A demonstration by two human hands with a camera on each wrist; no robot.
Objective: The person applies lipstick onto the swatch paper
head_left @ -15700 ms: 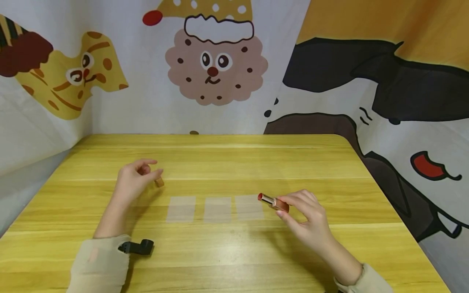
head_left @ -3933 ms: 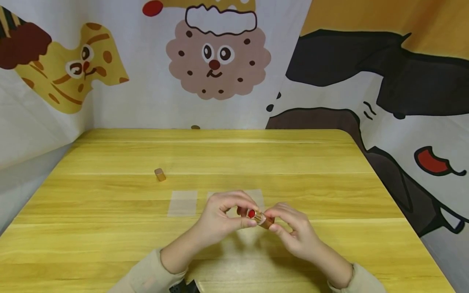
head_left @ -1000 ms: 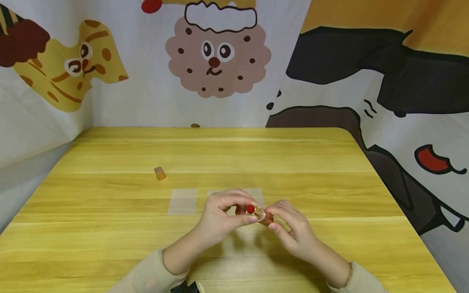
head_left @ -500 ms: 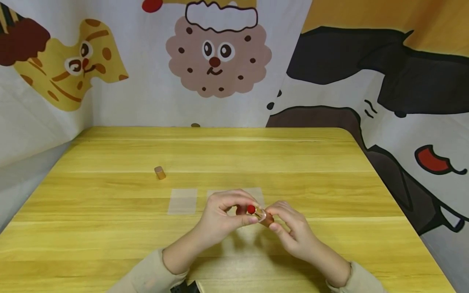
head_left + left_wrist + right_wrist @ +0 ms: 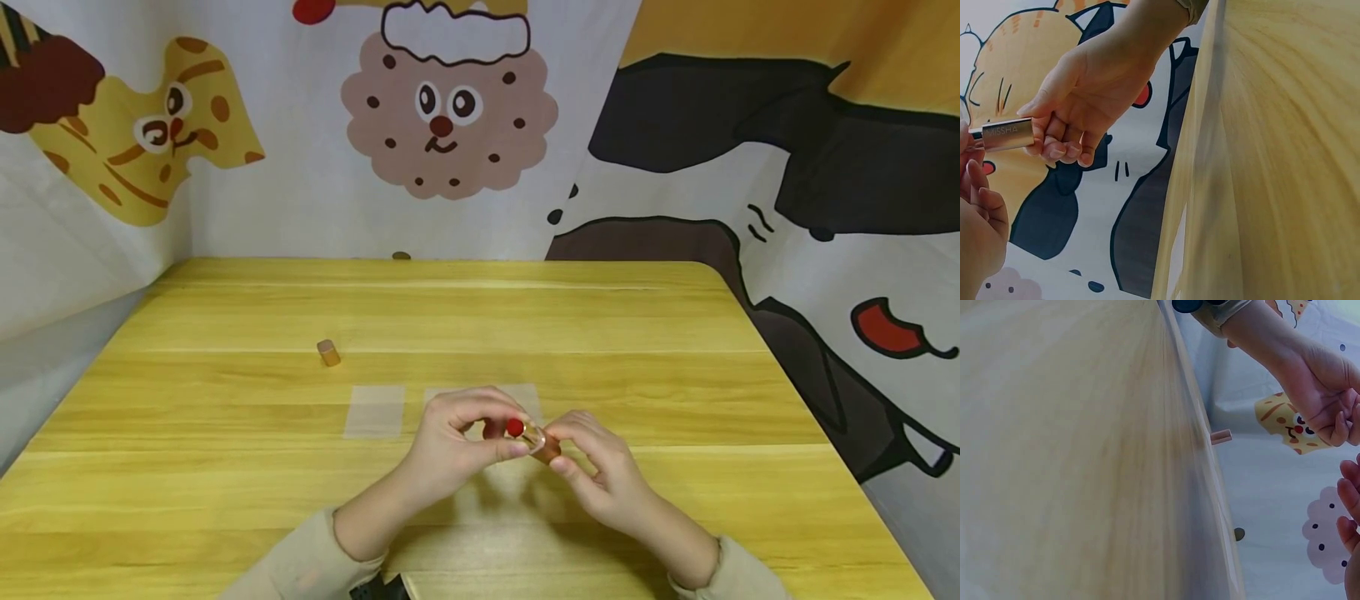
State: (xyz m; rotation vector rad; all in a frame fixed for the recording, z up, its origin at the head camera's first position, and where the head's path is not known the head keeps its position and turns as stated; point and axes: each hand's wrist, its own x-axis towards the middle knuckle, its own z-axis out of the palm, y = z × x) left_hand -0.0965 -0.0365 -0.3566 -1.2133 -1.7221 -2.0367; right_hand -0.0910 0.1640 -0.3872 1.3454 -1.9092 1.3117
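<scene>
Left hand (image 5: 457,442) and right hand (image 5: 607,475) pinch a lipstick (image 5: 549,451) above a wooden table (image 5: 525,325), cartoon cloth (image 5: 300,192) far behind; lettering (image 5: 1002,131) reads MISSHA.

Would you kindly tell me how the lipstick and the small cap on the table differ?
The lipstick is held above the table by the left hand and right hand; the cap stands on it, untouched. The lipstick is tilted; the cap is upright. The lipstick shows a red tip; the cap shows no red. Both have coppery surfaces.

Dim wrist views, brighter head view.
</scene>
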